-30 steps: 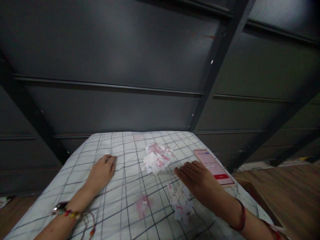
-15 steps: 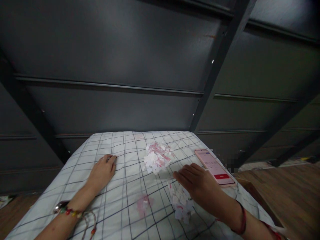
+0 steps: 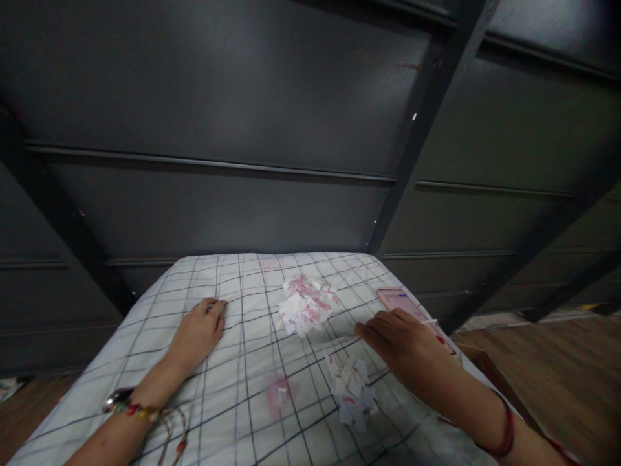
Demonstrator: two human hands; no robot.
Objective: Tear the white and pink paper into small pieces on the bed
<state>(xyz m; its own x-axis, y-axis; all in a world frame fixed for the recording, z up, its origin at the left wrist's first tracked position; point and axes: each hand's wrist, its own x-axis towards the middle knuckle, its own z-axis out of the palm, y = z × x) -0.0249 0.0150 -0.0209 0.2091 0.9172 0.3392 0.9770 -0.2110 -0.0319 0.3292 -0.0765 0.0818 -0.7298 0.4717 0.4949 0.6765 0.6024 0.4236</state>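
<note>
My left hand (image 3: 201, 330) rests on the checked cloth with its fingers loosely bent and nothing in them. My right hand (image 3: 400, 336) is raised above the cloth, its fingers pinched together. A thin white stick-like tool (image 3: 429, 321) shows behind that hand; a faint pale end pokes out by the fingertips, too blurred to name its kind. Below and left of the right hand lies a small pile of torn paper scraps (image 3: 353, 391). Farther back sits a larger heap of white and pink scraps (image 3: 305, 307). A translucent pink piece (image 3: 280, 396) lies flat between my hands.
The white checked cloth (image 3: 233, 401) covers the work surface. A pink phone (image 3: 395, 298) lies on its right side, partly hidden by my right hand. Dark metal panels (image 3: 242, 213) rise behind the far edge. Brown wooden floor (image 3: 572, 349) shows at the right.
My right hand has moved to the right, away from the scrap piles, and now covers more of the phone. My left hand and the piles look unchanged.
</note>
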